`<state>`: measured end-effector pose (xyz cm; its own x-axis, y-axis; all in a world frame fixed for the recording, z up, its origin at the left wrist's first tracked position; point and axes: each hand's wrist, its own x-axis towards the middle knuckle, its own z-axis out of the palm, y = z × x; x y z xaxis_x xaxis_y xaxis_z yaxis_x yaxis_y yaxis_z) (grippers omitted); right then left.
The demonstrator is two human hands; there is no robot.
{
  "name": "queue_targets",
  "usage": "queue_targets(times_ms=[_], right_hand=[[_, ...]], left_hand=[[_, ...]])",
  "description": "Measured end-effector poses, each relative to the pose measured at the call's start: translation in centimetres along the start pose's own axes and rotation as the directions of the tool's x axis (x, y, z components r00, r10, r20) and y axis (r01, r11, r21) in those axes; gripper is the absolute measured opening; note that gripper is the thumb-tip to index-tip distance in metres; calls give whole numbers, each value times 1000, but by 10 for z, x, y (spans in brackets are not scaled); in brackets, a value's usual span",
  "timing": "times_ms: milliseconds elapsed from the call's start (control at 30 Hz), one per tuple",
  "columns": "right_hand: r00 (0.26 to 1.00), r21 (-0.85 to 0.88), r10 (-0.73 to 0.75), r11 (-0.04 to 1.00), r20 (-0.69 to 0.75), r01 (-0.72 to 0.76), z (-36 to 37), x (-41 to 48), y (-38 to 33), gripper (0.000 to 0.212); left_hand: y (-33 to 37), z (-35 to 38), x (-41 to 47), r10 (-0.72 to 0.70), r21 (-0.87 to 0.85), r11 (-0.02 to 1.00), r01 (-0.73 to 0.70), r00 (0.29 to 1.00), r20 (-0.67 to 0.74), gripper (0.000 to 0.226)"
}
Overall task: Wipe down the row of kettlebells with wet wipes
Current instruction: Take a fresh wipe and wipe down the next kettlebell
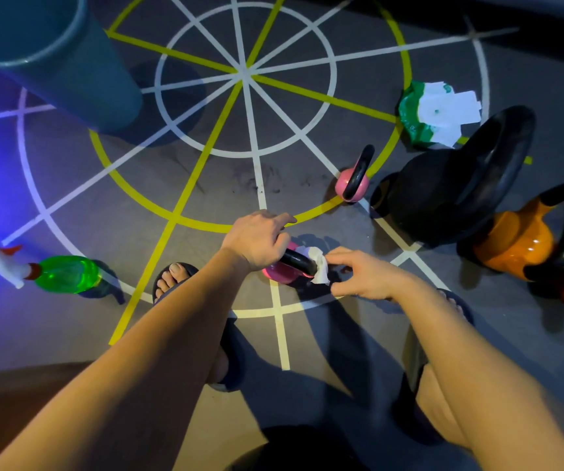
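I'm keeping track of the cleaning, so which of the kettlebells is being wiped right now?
The small pink kettlebell nearest the feet: the left hand holds its black handle while the right hand presses a white wipe on it. The others stand untouched.

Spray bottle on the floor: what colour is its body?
Green spray bottle, seen in the head view.

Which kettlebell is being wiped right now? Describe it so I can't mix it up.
Start at the big black kettlebell on the right, then come down-left towards the feet. The pink kettlebell there sits under both hands: left hand on its black handle, right hand pressing a white wipe. The other pink one stands untouched.
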<state>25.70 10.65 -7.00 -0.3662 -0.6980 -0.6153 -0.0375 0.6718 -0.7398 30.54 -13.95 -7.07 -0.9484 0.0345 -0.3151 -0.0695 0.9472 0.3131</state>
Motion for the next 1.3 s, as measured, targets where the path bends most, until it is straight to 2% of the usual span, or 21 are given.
queue_targets(times_ms=[100,200,267,400,500,600,700,767,900,1033,1133,1233,1300], right_hand=[[999,73,55,996,1,-55,-8,-4,2,49],[986,144,103,986,-129,-84,-2,-4,6,43],[976,194,84,980,-199,-45,14,1,4,43],[917,189,104,981,-385,-32,47,18,3,42],[889,236,121,972,-442,-16,61,28,2,41],[855,126,127,989,-502,-73,73,39,-4,30],[833,122,183,983,-522,-139,75,45,-9,21],[835,60,164,986,-525,-155,73,44,-13,23],[825,-76,77,987,-561,-143,72,39,-19,11],[788,-150,-4,982,-616,-112,72,34,-21,20],[766,-203,-16,968,-643,-150,74,33,-23,22],[745,-318,-71,928,-663,-194,81,34,-19,34],[752,-320,-58,924,-656,-208,80,35,-19,41]], left_hand=[[1,0,-1,-2,6,1000,2,1000,-2,58],[3,0,-1,2,14,1000,-2,1000,-4,59],[4,2,-1,7,10,1000,-7,1000,-13,59],[5,4,-2,16,20,1000,-15,999,-37,58],[6,5,-1,0,22,1000,1,999,-52,58],[9,6,-1,-13,25,1000,15,998,-62,58],[8,8,0,-27,24,999,29,998,-65,57],[5,9,0,-38,22,999,39,998,-58,57],[3,10,-1,-38,3,999,38,998,-59,57],[7,9,-4,-29,4,1000,29,997,-70,57],[10,8,-5,-38,3,999,38,997,-66,58],[11,8,-4,-51,-8,999,50,996,-67,57],[11,9,-4,-59,-10,998,58,996,-64,57]])
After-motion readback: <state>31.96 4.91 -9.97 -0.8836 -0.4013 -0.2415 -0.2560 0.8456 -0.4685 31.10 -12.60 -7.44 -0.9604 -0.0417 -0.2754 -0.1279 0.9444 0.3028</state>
